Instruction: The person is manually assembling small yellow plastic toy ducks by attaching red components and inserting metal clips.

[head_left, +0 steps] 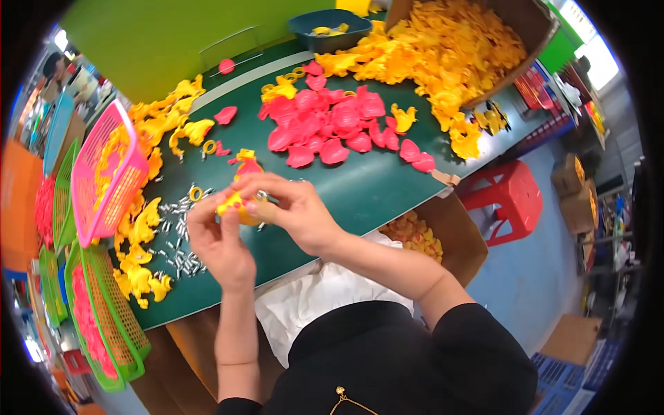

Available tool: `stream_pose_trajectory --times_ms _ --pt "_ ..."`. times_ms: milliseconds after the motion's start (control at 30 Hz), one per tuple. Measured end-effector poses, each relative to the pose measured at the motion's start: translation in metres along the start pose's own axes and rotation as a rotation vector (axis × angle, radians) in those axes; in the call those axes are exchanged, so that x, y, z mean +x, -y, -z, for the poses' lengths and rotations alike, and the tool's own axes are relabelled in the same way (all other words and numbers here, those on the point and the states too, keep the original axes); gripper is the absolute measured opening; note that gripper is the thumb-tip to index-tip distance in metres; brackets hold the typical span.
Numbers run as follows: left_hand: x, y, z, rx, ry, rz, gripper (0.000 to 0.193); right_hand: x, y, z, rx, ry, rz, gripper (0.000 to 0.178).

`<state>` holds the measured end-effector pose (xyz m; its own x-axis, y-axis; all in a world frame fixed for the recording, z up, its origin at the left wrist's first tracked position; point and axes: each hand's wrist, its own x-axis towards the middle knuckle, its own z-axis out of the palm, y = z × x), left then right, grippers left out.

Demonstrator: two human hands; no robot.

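Above the near edge of the green table, my left hand (220, 242) pinches a yellow-and-pink plastic toy part (238, 206). My right hand (297, 211) meets it from the other side, thumb and forefinger closed on a small silver metal pin (262, 196) beside the part. The fingers cover much of the part. Beneath and left of my hands lie several loose silver metal pins (183, 259) and a yellow ring (196, 194). Farther off is a pile of pink shell-shaped plastic pieces (325, 121).
Yellow plastic pieces spill from a cardboard box (536, 41) at the far right. A dark bowl (325, 34) stands at the back. Pink (135, 162) and green baskets (114, 304) line the left. Below the table, a box holds yellow-pink pieces (415, 235) near a red stool (505, 200).
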<state>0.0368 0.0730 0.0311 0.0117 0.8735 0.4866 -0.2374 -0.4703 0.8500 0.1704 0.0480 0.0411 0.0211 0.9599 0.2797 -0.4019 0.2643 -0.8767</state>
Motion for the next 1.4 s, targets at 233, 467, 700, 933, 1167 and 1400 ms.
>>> stream_pose_trajectory --times_ms 233,467,700,933,1167,1400 --pt "-0.054 0.017 -0.098 -0.167 0.223 0.222 0.015 -0.08 0.043 0.08 -0.113 -0.374 -0.1 0.016" --pt "-0.042 0.011 -0.117 0.312 0.957 0.052 0.03 -0.153 0.124 0.182 -0.678 -0.482 -0.335 0.029" --pt "0.008 0.064 -0.212 0.708 0.987 -0.618 0.042 -0.086 0.107 0.313 -1.432 -0.663 0.214 0.062" --pt "0.013 0.1 -0.191 0.9 1.055 -0.536 0.046 -0.017 0.073 0.302 -1.46 -0.656 0.254 0.051" --pt "0.022 0.064 -0.116 1.16 1.065 -0.422 0.044 0.028 0.077 0.242 -1.819 -0.522 0.211 0.041" --pt "0.1 0.029 -0.102 0.861 1.117 -0.175 0.033 0.099 0.09 0.227 -1.437 -0.13 -0.019 0.022"
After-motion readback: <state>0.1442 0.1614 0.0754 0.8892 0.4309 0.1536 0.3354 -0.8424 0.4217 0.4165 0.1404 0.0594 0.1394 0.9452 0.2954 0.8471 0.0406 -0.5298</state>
